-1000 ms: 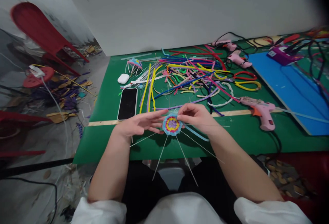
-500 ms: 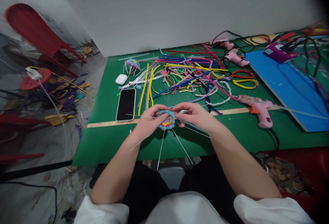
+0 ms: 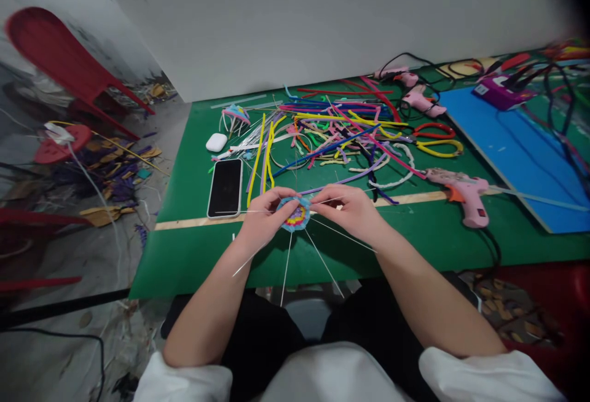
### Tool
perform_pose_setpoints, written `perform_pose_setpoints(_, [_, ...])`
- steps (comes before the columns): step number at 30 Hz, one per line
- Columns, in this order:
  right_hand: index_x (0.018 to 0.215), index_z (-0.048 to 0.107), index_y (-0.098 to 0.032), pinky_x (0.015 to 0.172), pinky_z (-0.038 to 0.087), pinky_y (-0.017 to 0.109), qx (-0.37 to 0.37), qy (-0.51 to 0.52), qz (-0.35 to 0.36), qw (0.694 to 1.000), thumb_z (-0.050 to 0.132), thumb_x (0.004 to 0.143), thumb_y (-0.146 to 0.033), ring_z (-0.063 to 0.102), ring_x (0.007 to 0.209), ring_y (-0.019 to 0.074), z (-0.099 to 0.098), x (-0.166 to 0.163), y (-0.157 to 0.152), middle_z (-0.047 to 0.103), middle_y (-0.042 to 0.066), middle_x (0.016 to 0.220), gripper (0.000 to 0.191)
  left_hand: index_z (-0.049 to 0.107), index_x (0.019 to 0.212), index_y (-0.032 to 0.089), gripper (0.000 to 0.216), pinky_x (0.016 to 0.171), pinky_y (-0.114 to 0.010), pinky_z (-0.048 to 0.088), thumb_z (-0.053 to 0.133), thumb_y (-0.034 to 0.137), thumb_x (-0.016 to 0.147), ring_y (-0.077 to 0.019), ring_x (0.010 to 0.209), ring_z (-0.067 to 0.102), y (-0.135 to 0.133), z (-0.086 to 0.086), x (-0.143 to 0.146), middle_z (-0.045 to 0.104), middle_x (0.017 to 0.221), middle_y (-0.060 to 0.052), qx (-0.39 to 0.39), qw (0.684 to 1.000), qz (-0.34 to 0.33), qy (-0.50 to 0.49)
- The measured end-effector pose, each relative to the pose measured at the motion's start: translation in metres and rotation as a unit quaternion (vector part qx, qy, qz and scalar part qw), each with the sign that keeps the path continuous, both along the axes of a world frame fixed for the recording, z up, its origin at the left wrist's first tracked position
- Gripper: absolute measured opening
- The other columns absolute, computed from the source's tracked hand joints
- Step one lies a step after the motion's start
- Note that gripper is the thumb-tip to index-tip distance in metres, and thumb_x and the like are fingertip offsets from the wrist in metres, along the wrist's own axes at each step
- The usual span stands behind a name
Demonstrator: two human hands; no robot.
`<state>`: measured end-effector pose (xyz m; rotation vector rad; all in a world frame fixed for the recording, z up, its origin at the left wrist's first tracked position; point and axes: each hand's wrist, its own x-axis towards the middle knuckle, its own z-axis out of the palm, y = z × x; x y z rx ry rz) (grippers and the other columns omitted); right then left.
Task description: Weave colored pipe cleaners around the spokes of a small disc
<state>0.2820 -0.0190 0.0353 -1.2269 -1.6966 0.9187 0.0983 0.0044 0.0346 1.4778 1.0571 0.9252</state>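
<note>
One woven disc (image 3: pixel 296 220) | left fingers (image 3: pixel 287 210) grip it, right (image 3: pixel 326 210) pinch rim | white case (image 3: pixel 216 142) closed

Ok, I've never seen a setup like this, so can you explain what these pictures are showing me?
There's no machine here, just a person's two bare hands. Every picture comes from one camera worn on the head, looking forward and down.

The left hand holds a small round colorful disc, thumb across its face. Thin pale rods stick out from it. The right hand pinches at its right edge; exactly what it grips is too small to tell.

On the green table lie a phone, a small white case, a jumble of colored strips and a pink glue gun.
</note>
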Motion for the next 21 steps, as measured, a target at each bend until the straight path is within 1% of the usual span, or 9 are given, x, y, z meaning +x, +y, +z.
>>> perform_pose_setpoints(3, [0.075,0.068,-0.018,0.052,0.041,0.023,0.045,-0.016,0.013,0.999,0.06,0.079,-0.027,0.055,0.062,0.0124,0.0005,0.0005,-0.0013,0.063,0.004,0.07,0.013,0.064,0.081,0.016,0.019,0.06,-0.023,0.051,0.066,0.032,0.071,-0.0117,0.064,0.06,-0.0023,0.001,0.0026,0.066,0.075,-0.002,0.003,1.0,0.028,0.007])
perform_pose_setpoints(6, [0.073,0.067,-0.018,0.055,0.042,0.025,0.08,-0.028,0.024,0.996,0.059,0.08,-0.026,0.056,0.065,0.0138,-0.0008,0.0013,-0.0006,0.064,0.004,0.07,0.013,0.064,0.081,0.016,0.021,0.058,-0.023,0.051,0.066,0.034,0.07,-0.0121,0.063,0.06,-0.0028,-0.0024,0.0046,0.065,0.071,-0.001,-0.004,0.999,0.043,0.003])
perform_pose_setpoints(9, [0.072,0.067,-0.019,0.056,0.041,0.025,0.078,-0.049,0.031,0.995,0.059,0.08,-0.025,0.057,0.067,0.0142,-0.0012,0.0014,0.0004,0.066,0.004,0.071,0.013,0.063,0.082,0.016,0.022,0.06,-0.023,0.05,0.065,0.035,0.071,-0.0116,0.064,0.06,-0.0013,-0.0073,0.0047,0.064,0.073,-0.001,-0.016,0.999,0.037,0.002])
perform_pose_setpoints(11, [0.071,0.067,-0.018,0.054,0.04,0.024,0.071,-0.051,0.024,0.996,0.059,0.08,-0.025,0.056,0.064,0.0134,-0.0007,0.0007,0.0004,0.066,0.003,0.07,0.014,0.062,0.083,0.016,0.02,0.061,-0.022,0.049,0.064,0.033,0.072,-0.0107,0.066,0.058,-0.0001,-0.0085,0.0041,0.063,0.076,-0.001,-0.018,1.0,0.025,0.006])
perform_pose_setpoints(16, [0.069,0.066,-0.018,0.05,0.038,0.024,0.057,-0.038,-0.004,0.998,0.059,0.079,-0.028,0.053,0.058,0.0119,-0.0002,-0.0027,-0.001,0.064,0.003,0.068,0.016,0.06,0.084,0.017,0.021,0.065,-0.02,0.049,0.067,0.031,0.07,-0.0101,0.072,0.058,0.0,-0.0043,0.0041,0.061,0.08,0.0,-0.036,0.999,-0.012,-0.001])
perform_pose_setpoints(18, [0.068,0.065,-0.018,0.051,0.039,0.025,0.06,-0.034,-0.01,0.998,0.059,0.079,-0.029,0.054,0.059,0.0126,-0.0014,-0.0041,-0.0011,0.064,0.003,0.067,0.016,0.06,0.083,0.017,0.023,0.066,-0.021,0.049,0.069,0.031,0.069,-0.011,0.073,0.059,-0.0005,-0.003,0.005,0.062,0.081,-0.001,-0.046,0.999,-0.014,-0.004])
perform_pose_setpoints(21, [0.066,0.066,-0.019,0.053,0.04,0.025,0.073,-0.027,-0.019,0.997,0.059,0.079,-0.029,0.055,0.061,0.0136,-0.0053,-0.0059,-0.0005,0.066,0.003,0.068,0.017,0.063,0.082,0.016,0.023,0.069,-0.024,0.05,0.07,0.032,0.067,-0.0125,0.074,0.06,-0.0005,-0.0035,0.0064,0.065,0.082,-0.002,-0.043,0.999,0.002,-0.007])
